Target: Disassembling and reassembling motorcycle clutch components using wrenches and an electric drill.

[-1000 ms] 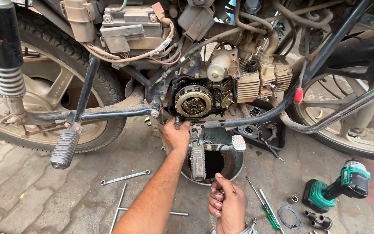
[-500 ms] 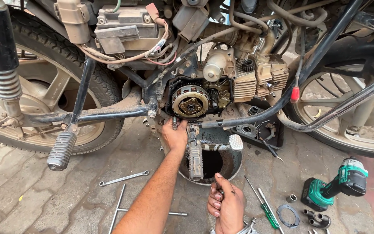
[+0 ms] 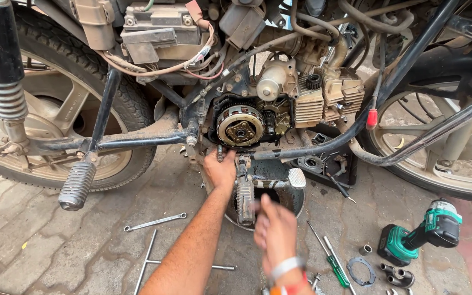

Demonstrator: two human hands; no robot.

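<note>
While the motorcycle (image 3: 137, 104) stands with its clutch (image 3: 240, 125) uncovered, the left hand (image 3: 220, 169) grips a bolt (image 3: 220, 153) just under it, fingers curled. The right hand (image 3: 274, 232) is lower, blurred, so I cannot tell its fingers, near the upright footrest (image 3: 245, 191).

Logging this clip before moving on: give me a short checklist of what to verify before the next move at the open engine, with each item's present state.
1. Left hand set under the exposed clutch: ok.
2. Right hand sharp enough to judge its grip: not ok, blurred.
3. Basin sits beneath the engine: ok.
4. Footrest apart from both hands: ok.
5. Spanner, screwdrivers and cordless drill lie on the paving: ok.
</note>
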